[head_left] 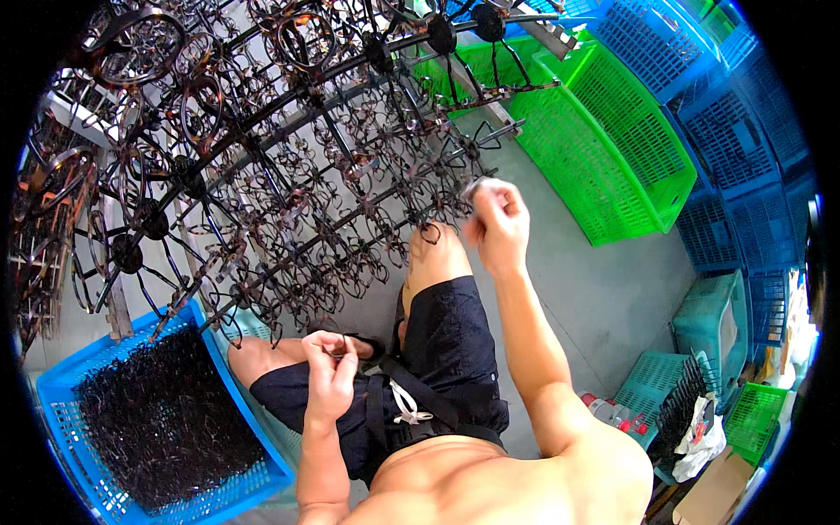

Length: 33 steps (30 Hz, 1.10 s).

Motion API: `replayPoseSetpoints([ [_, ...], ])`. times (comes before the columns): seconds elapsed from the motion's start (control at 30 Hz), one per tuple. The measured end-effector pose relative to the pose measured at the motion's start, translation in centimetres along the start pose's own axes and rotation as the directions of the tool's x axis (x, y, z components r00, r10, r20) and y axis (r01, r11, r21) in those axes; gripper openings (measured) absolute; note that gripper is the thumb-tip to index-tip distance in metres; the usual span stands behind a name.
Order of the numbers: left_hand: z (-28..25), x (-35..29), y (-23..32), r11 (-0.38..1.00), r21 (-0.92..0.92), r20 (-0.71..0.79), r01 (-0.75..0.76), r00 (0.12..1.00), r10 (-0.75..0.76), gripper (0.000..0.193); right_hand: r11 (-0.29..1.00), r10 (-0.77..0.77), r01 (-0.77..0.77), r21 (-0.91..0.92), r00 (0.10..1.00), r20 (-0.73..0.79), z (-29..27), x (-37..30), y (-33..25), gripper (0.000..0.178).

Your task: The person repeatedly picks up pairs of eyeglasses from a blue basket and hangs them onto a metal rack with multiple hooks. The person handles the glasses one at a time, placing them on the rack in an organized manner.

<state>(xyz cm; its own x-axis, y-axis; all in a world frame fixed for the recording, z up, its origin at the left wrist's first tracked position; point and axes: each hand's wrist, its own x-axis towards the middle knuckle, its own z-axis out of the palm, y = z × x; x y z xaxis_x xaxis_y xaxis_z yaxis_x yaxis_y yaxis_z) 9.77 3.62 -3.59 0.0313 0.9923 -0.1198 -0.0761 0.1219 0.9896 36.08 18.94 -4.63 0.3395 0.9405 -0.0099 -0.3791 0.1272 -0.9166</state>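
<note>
A large rack [289, 92] of dark bars with round hubs spreads across the upper left. Many glossy brown-black loop-shaped pieces [341, 162] hang on its short arms. My right hand [499, 219] is raised beside the rack's right end, fingers curled and slightly blurred; what they hold, if anything, cannot be made out. Over my thigh, below the rack's lower edge, my left hand [329, 374] is closed in a pinch, its contents too small to name. To its left stands a blue basket [280, 477] filled with a heap of small dark pieces [166, 420].
A bright green crate [604, 188] stands on the grey floor [604, 302] right of the rack. Blue crates [726, 140] are stacked behind it. Lower right are teal baskets [647, 381], red-capped bottles [617, 413], a white bag [700, 446], a small green basket [754, 422] and cardboard [713, 490].
</note>
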Motion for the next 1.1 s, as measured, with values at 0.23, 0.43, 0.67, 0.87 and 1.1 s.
replayPoseSetpoints([
  [0.23, 0.9, 0.9, 2.6, 0.995, -0.017, 0.016, 0.098, 0.995, -0.097, 0.054, 0.967, 0.002, -0.050, -0.248, 0.982, -0.187, 2.7, 3.8, 0.4, 0.018],
  [0.43, 0.3, 1.7, 1.8, 0.993, -0.058, -0.021, 0.103, 0.994, -0.104, 0.023, 0.834, -0.007, 0.012, -0.552, 1.000, 0.012, 2.3, 5.5, -0.8, 0.019],
  [0.67, 0.7, 2.6, 2.2, 0.967, -0.215, 0.013, 0.139, 0.990, -0.140, 0.018, 0.948, -0.049, 0.025, -0.316, 0.996, -0.068, 2.9, 6.0, 1.7, 0.021],
  [0.87, 1.2, 4.6, 3.0, 0.960, -0.274, 0.017, 0.057, 0.998, -0.054, 0.016, 0.988, 0.044, -0.052, -0.145, 0.998, -0.055, 2.0, 6.0, 2.2, 0.024],
  [1.1, 3.4, 5.4, 4.4, 0.965, -0.258, 0.029, 0.039, 0.999, -0.032, 0.015, 0.835, -0.198, 0.139, -0.532, 0.979, -0.055, 1.9, 5.1, 0.6, 0.035],
])
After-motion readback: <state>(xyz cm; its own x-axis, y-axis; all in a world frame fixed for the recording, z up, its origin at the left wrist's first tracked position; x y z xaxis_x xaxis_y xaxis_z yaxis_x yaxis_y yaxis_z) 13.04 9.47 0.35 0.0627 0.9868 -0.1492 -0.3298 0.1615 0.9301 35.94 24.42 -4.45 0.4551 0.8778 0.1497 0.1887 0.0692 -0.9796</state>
